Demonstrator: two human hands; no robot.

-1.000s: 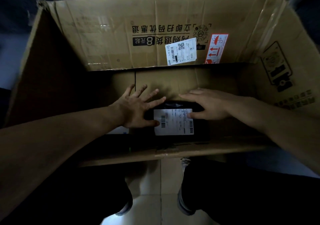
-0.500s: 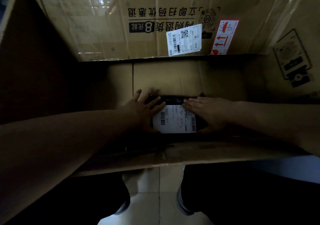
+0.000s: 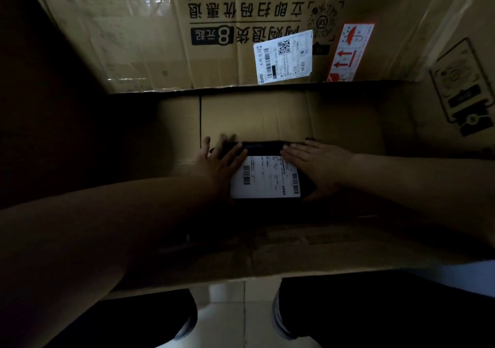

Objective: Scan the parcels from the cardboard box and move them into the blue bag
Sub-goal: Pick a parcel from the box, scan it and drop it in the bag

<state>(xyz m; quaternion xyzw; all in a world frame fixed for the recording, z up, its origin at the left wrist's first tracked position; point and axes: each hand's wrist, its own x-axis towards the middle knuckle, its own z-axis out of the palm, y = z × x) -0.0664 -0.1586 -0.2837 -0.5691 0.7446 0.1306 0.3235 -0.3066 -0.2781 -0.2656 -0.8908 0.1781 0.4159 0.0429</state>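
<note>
Reaching into the cardboard box (image 3: 254,114), both hands are laid on a black parcel (image 3: 263,172) that lies flat on the box bottom, close to the near wall, with its white shipping label (image 3: 265,184) facing up. The left hand (image 3: 217,165) is placed over the parcel's left edge with the fingers straight and spread. Some fingertips pass beyond the far left corner. The right hand (image 3: 318,168) is pressed on the right side, fingers straight and together across the top. Its thumb is seen at the near right corner, but whether it is tucked beneath cannot be told. Neither hand is curled round the parcel, so nothing is gripped yet.

A second white label (image 3: 284,56) and a red handling sticker (image 3: 351,52) are seen on the raised far flap. A tiled floor (image 3: 227,318) is visible beneath the box. No scanner and no blue bag are in view.

The step in hand is judged to be the retrieval of a parcel from the box, ahead of scanning. For the next move, the fingers would need to be worked under opposite edges so that the parcel can be lifted clear of the deep walls. The barcodes on its label should be kept uncovered and turned toward the scanner.
</note>
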